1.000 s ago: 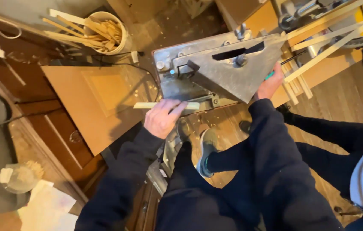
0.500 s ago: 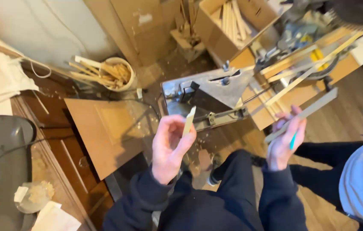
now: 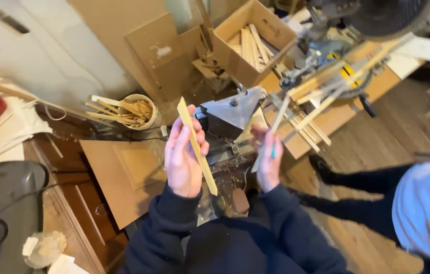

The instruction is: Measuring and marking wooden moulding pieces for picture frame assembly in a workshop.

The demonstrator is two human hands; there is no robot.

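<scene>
- at left-centre, left hand (image 3: 183, 161) now raised off the cutter, fingers closed round a short wood strip (image 3: 196, 144), held up w/ its angled end topmost.
- behind: metal cutter (image 3: 232, 114), no longer touched.
- right hand (image 3: 268, 160) grips a long thin stick (image 3: 268, 137) plus a teal pencil (image 3: 273, 150), also lifted clear.

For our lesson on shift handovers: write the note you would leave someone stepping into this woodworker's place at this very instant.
Left hand: raised, gripping a short wood strip with an angled cut end.
Right hand: holds a longer strip plus a teal pencil.
Metal cutter sits just ahead, nothing visibly in it; the bucket of offcuts is to the left, the box of strips behind.
Done: one piece appears cut.
Left: probably cutting more strips and putting this piece down.
</scene>
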